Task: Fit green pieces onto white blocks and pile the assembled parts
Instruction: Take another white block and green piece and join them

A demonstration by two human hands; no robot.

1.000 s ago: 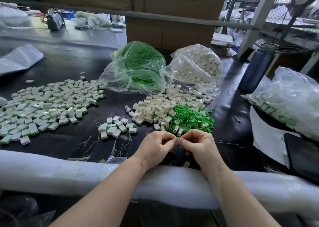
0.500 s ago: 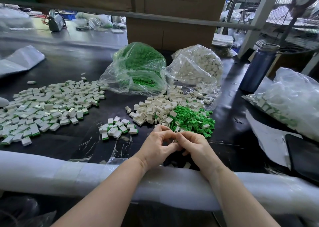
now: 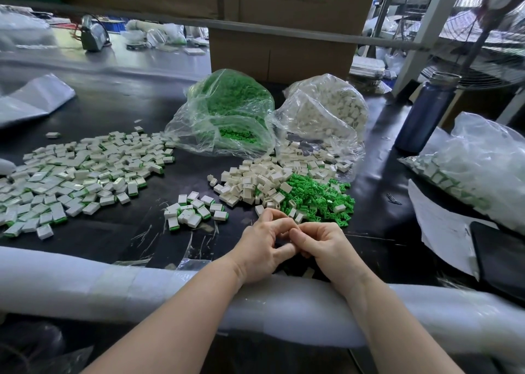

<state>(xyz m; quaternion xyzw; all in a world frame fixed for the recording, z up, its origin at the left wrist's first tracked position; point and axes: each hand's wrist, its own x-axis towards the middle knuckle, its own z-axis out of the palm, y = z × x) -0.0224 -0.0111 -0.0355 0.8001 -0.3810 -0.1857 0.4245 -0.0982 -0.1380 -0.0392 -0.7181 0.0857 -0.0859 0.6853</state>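
1. At near edge of the black surface [image 3: 119, 112]: I see left hand [image 3: 262, 250] and right hand [image 3: 326, 250] touching, fingers curled together; what they grasp is hidden, cannot tell.
2. Just beyond: loose white blocks [image 3: 250, 179] beside green pieces [image 3: 318, 200].
3. Left of these: small assembled cluster [image 3: 194, 210], then the large assembled pile [image 3: 79, 172].

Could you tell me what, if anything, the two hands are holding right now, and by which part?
It cannot be told: the left hand and right hand are curled together fingertip to fingertip, hiding whatever lies between them.
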